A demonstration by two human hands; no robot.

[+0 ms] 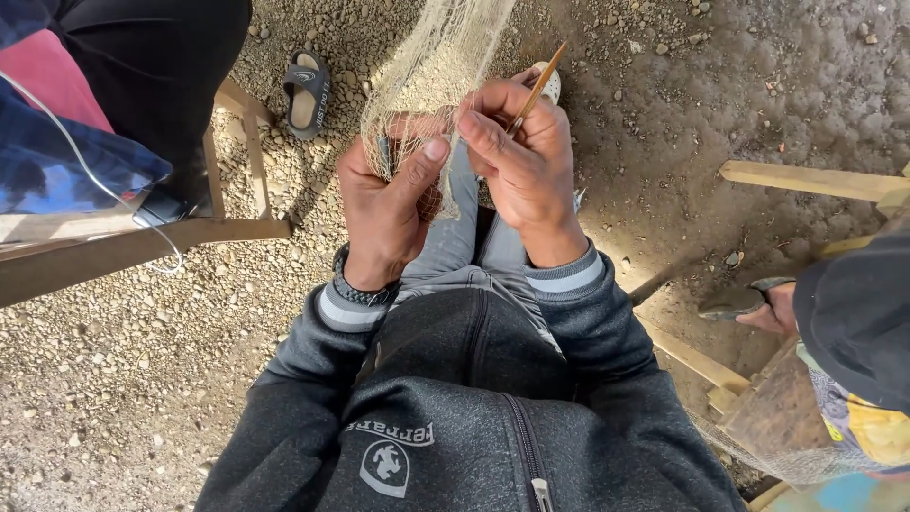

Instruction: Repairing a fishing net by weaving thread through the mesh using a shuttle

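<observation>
A pale, fine-meshed net (438, 59) hangs down from the top of the view over my lap. My left hand (387, 204) pinches a bunch of its mesh between thumb and fingers, a dark braided band on the wrist. My right hand (519, 163) grips a thin wooden netting needle (540, 87) that points up and to the right, its lower end at the mesh. Both hands sit close together above my knees in grey trousers. I wear a dark grey zip jacket.
Gravelly dirt ground lies below. A sandal (306, 90) rests at upper left by a wooden bench frame (142, 242). Another person sits at left in dark clothes (152, 66). A second person's foot in a sandal (754, 301) and wooden planks (806, 178) are at right.
</observation>
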